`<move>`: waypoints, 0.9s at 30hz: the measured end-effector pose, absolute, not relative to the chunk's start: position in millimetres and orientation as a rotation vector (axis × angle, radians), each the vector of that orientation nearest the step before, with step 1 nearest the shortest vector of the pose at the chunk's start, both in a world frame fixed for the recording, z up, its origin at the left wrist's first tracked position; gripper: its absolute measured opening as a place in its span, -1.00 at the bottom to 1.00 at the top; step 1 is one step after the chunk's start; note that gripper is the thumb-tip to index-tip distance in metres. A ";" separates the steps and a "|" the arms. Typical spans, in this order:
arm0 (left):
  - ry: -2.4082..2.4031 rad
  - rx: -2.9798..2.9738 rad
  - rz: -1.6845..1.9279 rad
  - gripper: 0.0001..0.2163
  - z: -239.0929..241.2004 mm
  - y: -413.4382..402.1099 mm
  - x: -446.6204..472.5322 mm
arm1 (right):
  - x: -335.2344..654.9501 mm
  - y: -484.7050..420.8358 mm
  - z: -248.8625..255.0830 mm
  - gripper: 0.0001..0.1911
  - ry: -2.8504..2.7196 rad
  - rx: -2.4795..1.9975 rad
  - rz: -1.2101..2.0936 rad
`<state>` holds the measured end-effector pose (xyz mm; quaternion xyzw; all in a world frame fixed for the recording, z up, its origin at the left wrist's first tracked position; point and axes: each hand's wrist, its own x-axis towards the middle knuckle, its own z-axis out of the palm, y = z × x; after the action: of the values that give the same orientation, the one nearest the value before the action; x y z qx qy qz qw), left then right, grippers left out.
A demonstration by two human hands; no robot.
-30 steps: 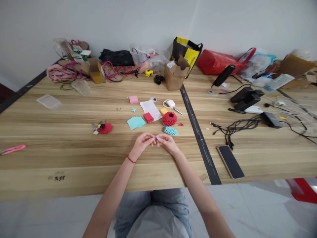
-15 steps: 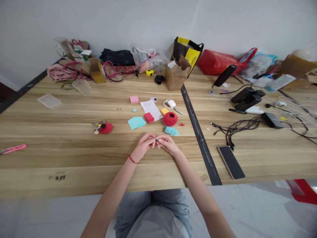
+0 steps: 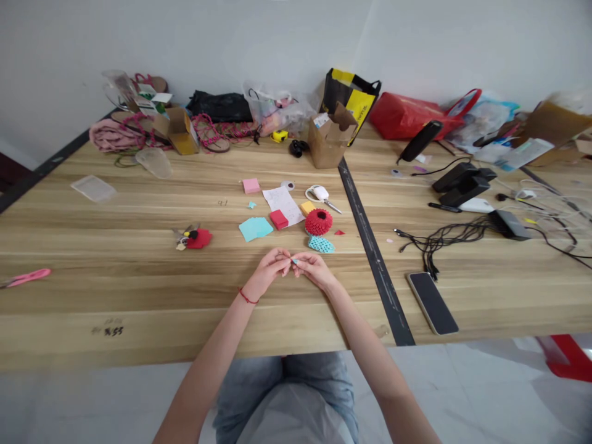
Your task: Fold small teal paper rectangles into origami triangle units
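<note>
Between my fingertips is a tiny folded piece of light-blue paper (image 3: 295, 261), mostly covered by the fingers. My right hand (image 3: 314, 269) pinches it from the right, and my left hand (image 3: 272, 269) closes on its other side, fingertips touching. Just beyond the hands lie a blue folded-paper piece with a patterned surface (image 3: 320, 244) and a round red folded-paper ball (image 3: 319, 222) with a dark hole on top. A fan of light-blue paper sheets (image 3: 255, 229) and a red paper pad (image 3: 279, 219) sit to the left of these.
A written sheet (image 3: 280, 200), pink pad (image 3: 251, 185), yellow pad (image 3: 306, 208) and scissors (image 3: 333, 207) lie farther back. A red paper piece with metal tools (image 3: 197, 238) is on the left. A phone (image 3: 432, 303) and black cables (image 3: 435, 240) occupy the right. Bags and boxes line the wall.
Hardly anything differs; the fingers have shifted very slightly around the small blue paper piece.
</note>
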<state>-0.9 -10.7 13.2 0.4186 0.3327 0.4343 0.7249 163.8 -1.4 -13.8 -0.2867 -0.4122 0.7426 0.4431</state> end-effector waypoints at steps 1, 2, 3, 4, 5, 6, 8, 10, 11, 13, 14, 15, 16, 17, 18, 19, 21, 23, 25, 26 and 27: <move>0.739 0.924 0.954 -0.82 13.1 -10.5 -1.2 | 163.7 -1.3 -13.8 -0.71 -1.019 -0.712 1.842; 0.742 0.922 0.951 -0.81 12.8 -10.3 -1.5 | 163.5 -1.3 -13.6 -0.71 -1.016 -0.712 1.842; 0.741 0.917 0.951 -0.81 12.5 -10.1 -1.6 | 163.3 -1.4 -13.0 -0.71 -1.014 -0.712 1.843; 0.738 0.911 0.951 -0.80 12.1 -9.9 -1.6 | 163.1 -1.5 -12.0 -0.71 -1.011 -0.713 1.846; 0.734 0.903 0.952 -0.81 11.7 -9.7 -1.5 | 162.8 -1.7 -10.8 -0.71 -1.010 -0.715 1.849; 0.731 0.897 0.952 -0.81 11.3 -9.6 -1.4 | 162.6 -2.0 -9.3 -0.70 -1.007 -0.719 1.854; 0.729 0.885 0.953 -0.80 10.5 -9.7 -1.2 | 162.3 -2.6 -6.5 -0.70 -0.999 -0.726 1.865; 0.728 0.879 0.956 -0.80 9.7 -9.9 -1.0 | 162.1 -3.1 -4.7 -0.69 -0.991 -0.728 1.872; 0.726 0.880 0.956 -0.80 9.2 -10.1 -1.1 | 162.1 -3.2 -4.3 -0.69 -0.988 -0.726 1.873; 0.723 0.888 0.954 -0.80 8.5 -10.2 -1.3 | 162.3 -3.3 -4.8 -0.69 -0.986 -0.721 1.875; 0.724 0.895 0.950 -0.80 8.3 -10.2 -1.4 | 162.4 -3.2 -5.5 -0.69 -0.989 -0.719 1.876; 0.725 0.902 0.947 -0.81 8.2 -10.2 -1.5 | 162.6 -3.0 -6.4 -0.70 -0.992 -0.717 1.876; 0.727 0.910 0.944 -0.80 8.3 -10.1 -1.6 | 162.8 -2.9 -7.4 -0.70 -0.995 -0.714 1.876; 0.731 0.917 0.942 -0.80 8.5 -9.9 -1.7 | 162.9 -2.7 -8.4 -0.70 -0.997 -0.710 1.875; 0.734 0.926 0.940 -0.80 8.9 -9.8 -1.8 | 163.0 -2.6 -9.3 -0.70 -0.998 -0.706 1.875; 0.738 0.936 0.938 -0.80 9.3 -9.6 -1.9 | 163.1 -2.5 -10.1 -0.70 -1.000 -0.702 1.874; 0.737 0.962 0.936 -0.80 10.2 -9.3 -2.2 | 163.1 -2.5 -11.2 -0.71 -1.007 -0.707 1.872; 0.728 0.989 0.931 -0.81 10.5 -9.0 -2.8 | 163.1 -2.8 -11.5 -0.73 -1.015 -0.723 1.864; 0.724 1.011 0.926 -0.82 10.5 -8.7 -3.6 | 163.0 -2.9 -10.9 -0.72 -1.016 -0.732 1.857; 0.726 1.019 0.924 -0.82 10.4 -8.5 -4.0 | 163.0 -2.9 -10.4 -0.71 -1.014 -0.730 1.857; 0.730 1.025 0.922 -0.82 10.3 -8.4 -4.4 | 163.0 -2.9 -9.8 -0.71 -1.013 -0.725 1.859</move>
<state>-4.4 -8.4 10.3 0.4621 0.3290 0.4156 0.7110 163.0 -2.9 -9.8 -0.2914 -0.4072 0.7474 0.4367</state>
